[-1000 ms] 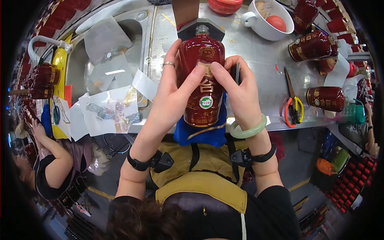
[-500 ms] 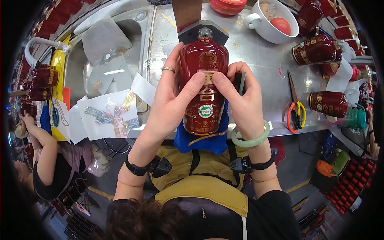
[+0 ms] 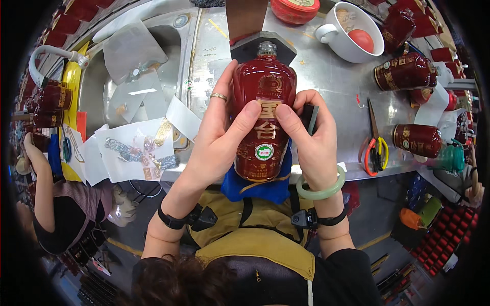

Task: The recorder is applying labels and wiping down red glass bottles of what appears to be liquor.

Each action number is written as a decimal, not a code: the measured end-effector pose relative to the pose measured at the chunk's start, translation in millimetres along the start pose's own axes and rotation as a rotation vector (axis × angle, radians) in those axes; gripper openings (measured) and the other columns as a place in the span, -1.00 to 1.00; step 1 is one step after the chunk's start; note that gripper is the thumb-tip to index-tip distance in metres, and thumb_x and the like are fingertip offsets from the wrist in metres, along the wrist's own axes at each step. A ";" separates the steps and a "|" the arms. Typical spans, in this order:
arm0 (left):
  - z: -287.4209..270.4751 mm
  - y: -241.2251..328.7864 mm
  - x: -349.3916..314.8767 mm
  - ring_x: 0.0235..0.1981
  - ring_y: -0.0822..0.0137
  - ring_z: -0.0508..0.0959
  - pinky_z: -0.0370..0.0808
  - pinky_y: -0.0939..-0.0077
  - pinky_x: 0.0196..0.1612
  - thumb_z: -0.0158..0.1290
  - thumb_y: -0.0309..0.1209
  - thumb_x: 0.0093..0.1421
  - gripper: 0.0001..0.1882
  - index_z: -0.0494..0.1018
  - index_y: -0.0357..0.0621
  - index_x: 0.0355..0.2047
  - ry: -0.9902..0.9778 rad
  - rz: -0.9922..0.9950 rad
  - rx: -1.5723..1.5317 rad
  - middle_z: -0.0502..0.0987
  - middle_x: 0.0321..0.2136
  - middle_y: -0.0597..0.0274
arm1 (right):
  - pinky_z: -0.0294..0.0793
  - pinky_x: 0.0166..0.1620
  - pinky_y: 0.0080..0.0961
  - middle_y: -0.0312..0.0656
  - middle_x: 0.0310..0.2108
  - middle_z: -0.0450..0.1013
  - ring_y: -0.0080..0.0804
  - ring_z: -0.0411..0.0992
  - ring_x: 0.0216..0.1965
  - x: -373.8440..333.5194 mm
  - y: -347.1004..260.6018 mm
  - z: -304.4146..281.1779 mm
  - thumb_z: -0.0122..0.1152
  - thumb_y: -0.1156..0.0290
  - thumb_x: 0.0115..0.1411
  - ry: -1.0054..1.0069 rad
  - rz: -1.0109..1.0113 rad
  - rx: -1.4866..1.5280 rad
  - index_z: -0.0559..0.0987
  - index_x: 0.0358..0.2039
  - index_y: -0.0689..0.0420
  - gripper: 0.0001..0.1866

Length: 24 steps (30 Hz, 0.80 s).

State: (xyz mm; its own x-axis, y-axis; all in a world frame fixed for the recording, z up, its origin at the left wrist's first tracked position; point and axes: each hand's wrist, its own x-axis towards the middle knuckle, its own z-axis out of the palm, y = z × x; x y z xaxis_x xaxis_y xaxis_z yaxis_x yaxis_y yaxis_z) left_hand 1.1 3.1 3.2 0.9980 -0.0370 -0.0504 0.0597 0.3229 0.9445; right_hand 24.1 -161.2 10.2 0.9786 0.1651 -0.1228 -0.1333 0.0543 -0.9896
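A dark red glass bottle (image 3: 265,84) with gold lettering and a round green-and-white sticker (image 3: 264,152) lies in front of me, its clear neck pointing away. My left hand (image 3: 222,125) wraps its left side, thumb pressed on the front beside the upper gold character. From the right, my right hand (image 3: 311,135) grips it, its thumb on the other edge of that character. A thin dark flat piece (image 3: 310,116) is tucked in my right fingers. Under the bottle's base is a blue cloth (image 3: 260,188); beyond its shoulder stands a dark angular block (image 3: 286,50).
Left are a metal sink (image 3: 176,66) and sheets of gold and silver decals (image 3: 140,153). Scissors (image 3: 376,148) lie right, near more red bottles (image 3: 406,71). A white mug (image 3: 352,33) and red tin (image 3: 295,10) stand farther back. A co-worker's arm (image 3: 43,178) shows far left.
My thumbs have moved slightly apart, uncovering more of the upper gold character. The bottle and my hands appear a little lower and farther right in view. The co-worker's arm has shifted.
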 end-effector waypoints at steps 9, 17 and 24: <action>-0.6 -1.2 0.6 0.28 0.29 0.30 0.25 0.39 0.33 -0.04 -0.41 0.45 -0.24 -0.22 -0.38 0.46 -0.011 0.007 -0.006 0.23 0.30 -0.03 | 0.25 -0.29 -0.76 -0.48 -0.39 0.33 -0.75 0.20 -0.37 1.2 1.4 3.6 0.41 0.34 0.24 0.035 -0.005 0.048 0.41 -0.27 0.13 -0.70; -1.0 0.6 -0.3 0.28 0.29 0.30 0.25 0.38 0.33 -0.04 -0.41 0.45 -0.24 -0.22 -0.38 0.46 -0.012 -0.005 0.003 0.23 0.30 -0.03 | 0.24 -0.26 -0.75 -0.46 -0.35 0.33 -0.74 0.19 -0.35 -1.2 -1.0 2.6 0.41 0.34 0.24 0.017 0.029 0.035 0.41 -0.27 0.14 -0.70; 0.1 0.8 0.2 0.28 0.28 0.30 0.25 0.39 0.33 -0.05 -0.40 0.45 -0.25 -0.21 -0.38 0.46 0.006 -0.007 -0.007 0.23 0.31 -0.04 | 0.25 -0.23 -0.74 -0.46 -0.35 0.33 -0.72 0.19 -0.33 0.1 2.2 2.3 0.41 0.35 0.24 0.021 0.023 0.024 0.41 -0.27 0.14 -0.70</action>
State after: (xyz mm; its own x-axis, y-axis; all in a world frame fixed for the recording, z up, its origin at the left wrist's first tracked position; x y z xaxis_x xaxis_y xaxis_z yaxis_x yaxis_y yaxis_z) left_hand 1.3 3.3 4.0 0.9977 -0.0339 -0.0587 0.0666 0.3294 0.9419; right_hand 23.6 -158.9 8.2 0.9783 0.1457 -0.1472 -0.1592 0.0747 -0.9844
